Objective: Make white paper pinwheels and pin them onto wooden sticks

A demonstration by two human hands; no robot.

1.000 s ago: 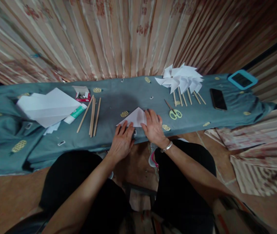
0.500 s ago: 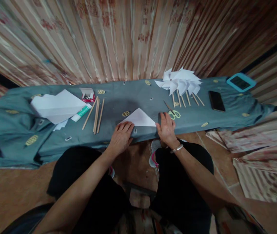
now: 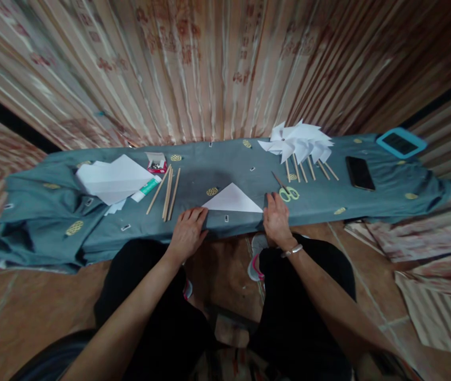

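Observation:
A white sheet of paper folded into a triangle lies on the cloth-covered bench, its long folded edge towards me and its point away. My left hand rests palm down at the triangle's left corner, fingers laid out flat and touching the tip. At the opposite corner, my right hand lies with its fingers extended on the cloth and its thumb side against the paper. Just beyond the right fingertips are green-handled scissors, blades pointing away.
Wooden sticks, a glue tube, a small red box and white paper sheets lie to the left. Several paper pinwheels on sticks, a black phone and a blue-framed device are right. A curtain hangs behind.
My left hand has slid outward along the fold to the left corner, uncovering more of the paper's edge. My right hand stays by the right corner. The whole view has shifted slightly.

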